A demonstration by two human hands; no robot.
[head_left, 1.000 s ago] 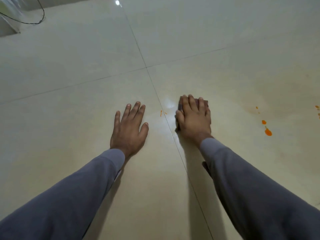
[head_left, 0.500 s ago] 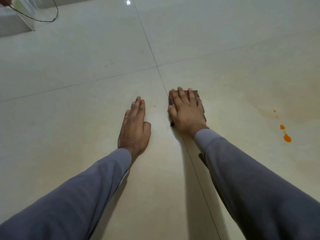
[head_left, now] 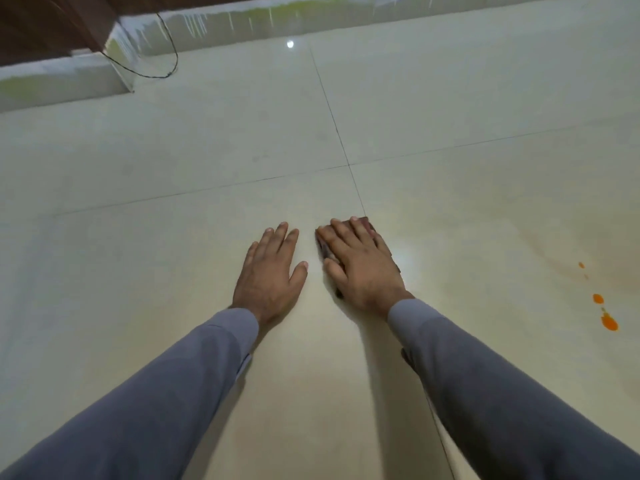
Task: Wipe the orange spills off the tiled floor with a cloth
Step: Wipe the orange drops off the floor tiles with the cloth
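My right hand lies flat on a dark brown cloth and presses it onto the cream tiled floor, just left of a grout line. Only the cloth's edges show around my fingers. Next to it, my left hand rests palm-down on the tile, fingers apart and holding nothing. Orange spills sit far right of the cloth: a large drop, a smaller drop above it and tiny specks. A faint orange-brown smear stains the tile between them and the cloth.
At the top, a white wall base with drip marks borders the floor. A thin black cable loops onto the floor at the top left, beside dark brown woodwork. Grout lines cross ahead of my hands.
My right hand has slid the cloth leftwards across the grout line, close to my left hand. The small orange speck between my hands is gone. The view has tilted up to the wall.
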